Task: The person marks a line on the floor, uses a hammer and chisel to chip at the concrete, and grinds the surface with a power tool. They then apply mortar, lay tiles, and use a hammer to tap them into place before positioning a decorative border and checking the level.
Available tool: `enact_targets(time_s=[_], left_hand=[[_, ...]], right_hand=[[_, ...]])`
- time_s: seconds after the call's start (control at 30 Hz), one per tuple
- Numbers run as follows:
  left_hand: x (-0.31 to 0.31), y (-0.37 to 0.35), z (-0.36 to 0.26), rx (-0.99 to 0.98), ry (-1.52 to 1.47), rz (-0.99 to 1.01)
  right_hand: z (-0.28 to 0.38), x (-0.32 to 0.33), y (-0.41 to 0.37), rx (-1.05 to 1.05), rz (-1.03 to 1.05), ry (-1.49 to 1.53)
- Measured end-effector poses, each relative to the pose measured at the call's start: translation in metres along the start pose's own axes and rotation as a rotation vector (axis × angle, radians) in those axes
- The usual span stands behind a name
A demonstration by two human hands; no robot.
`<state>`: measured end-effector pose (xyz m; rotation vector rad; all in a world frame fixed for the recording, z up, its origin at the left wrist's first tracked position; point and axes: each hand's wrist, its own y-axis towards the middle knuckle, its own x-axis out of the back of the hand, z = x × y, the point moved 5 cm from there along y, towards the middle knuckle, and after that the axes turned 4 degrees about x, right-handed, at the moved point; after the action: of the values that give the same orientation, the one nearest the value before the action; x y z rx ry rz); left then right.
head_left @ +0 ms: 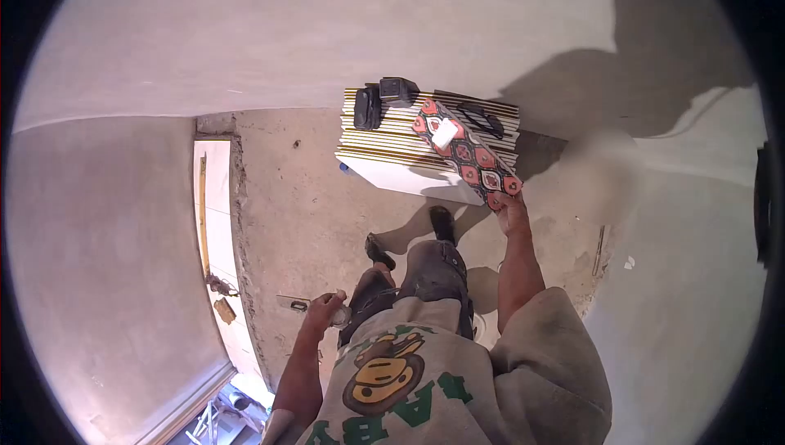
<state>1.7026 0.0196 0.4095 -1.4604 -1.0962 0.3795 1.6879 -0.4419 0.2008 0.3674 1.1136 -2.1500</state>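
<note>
My right hand [512, 213] grips the lower end of a long, flat piece with a red, black and white pattern [473, 159]. This piece slants across the top of a stack of white panels [409, 177] with yellow-brown edges. A small white rectangular object [444, 133] lies on the patterned piece. Down beside my thigh, my left hand [324, 311] is closed at a small pale, round thing [341, 316], whose kind I cannot tell. Near that hand, a flat metal tool with a dark handle [294, 304] shows over the floor.
On the stack sit a black case [367, 108], a black boxy object [397, 91] and a dark frame-like object [482, 120]. Plastered walls [106, 224] border the rough concrete floor [286, 191]. Along the left opening runs a pale sill [217, 224] holding a yellow strip [204, 208] and a block [224, 310].
</note>
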Motion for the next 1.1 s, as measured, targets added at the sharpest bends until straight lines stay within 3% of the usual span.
enact_targets(time_s=[0.17,0.7,0.73,1.1], left_hand=[[-0.002,0.002,-0.003,0.003,-0.031,0.023],[-0.003,0.025,0.000,-0.072,-0.038,-0.001],[-0.005,0.027,-0.002,-0.064,0.001,-0.009],[0.030,0.027,0.010,-0.123,-0.042,-0.066]], right_hand=[[0.017,-0.014,-0.003,0.068,0.127,0.108],[0.038,0.005,-0.006,0.024,0.169,0.176],[0.035,0.010,-0.008,-0.046,0.081,0.171],[0.021,-0.066,-0.031,-0.268,0.228,0.016]])
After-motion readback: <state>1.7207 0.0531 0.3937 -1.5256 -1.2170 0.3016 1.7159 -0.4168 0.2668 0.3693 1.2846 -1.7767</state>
